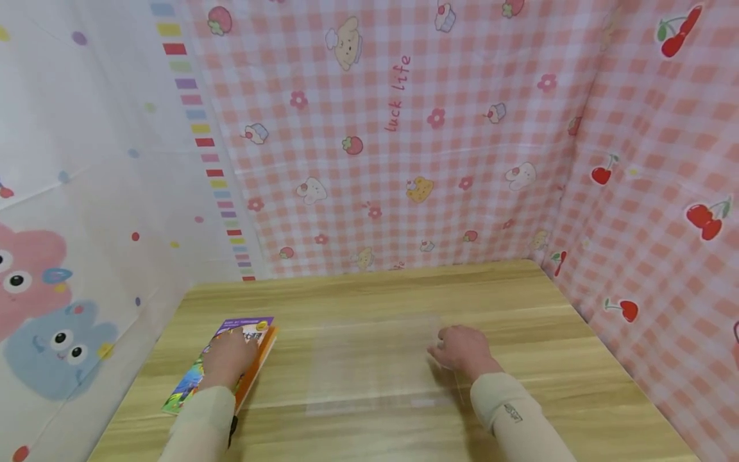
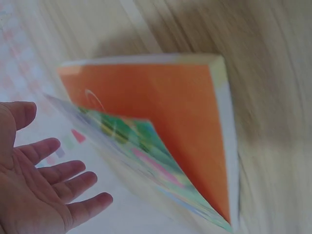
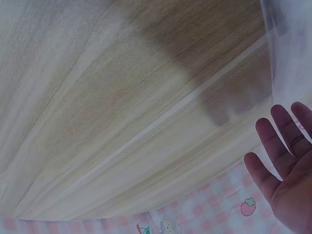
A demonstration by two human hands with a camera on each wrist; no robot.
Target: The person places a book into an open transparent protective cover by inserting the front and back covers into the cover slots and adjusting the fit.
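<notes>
On the left of the table lies a paperback book (image 1: 190, 382) with a purple and colourful cover. Its cover (image 2: 161, 165) stands partly raised off an orange page (image 2: 161, 87) in the left wrist view. My left hand (image 1: 231, 356) is over the book, fingers spread and relaxed beside the raised cover; I cannot tell whether it touches. A clear plastic sheet (image 1: 369, 366) lies flat in the middle of the table. Near its right side is my right hand (image 1: 464, 350), fingers loosely extended. Clear film (image 3: 292, 58) appears close to those fingers in the right wrist view; contact is unclear.
The wood-grain table (image 1: 554, 385) meets a pink checked cloth (image 1: 392, 160) at the back and right. A white cloth with cartoon figures (image 1: 46, 333) hangs along the left. A black cord (image 1: 233, 428) shows by the left sleeve.
</notes>
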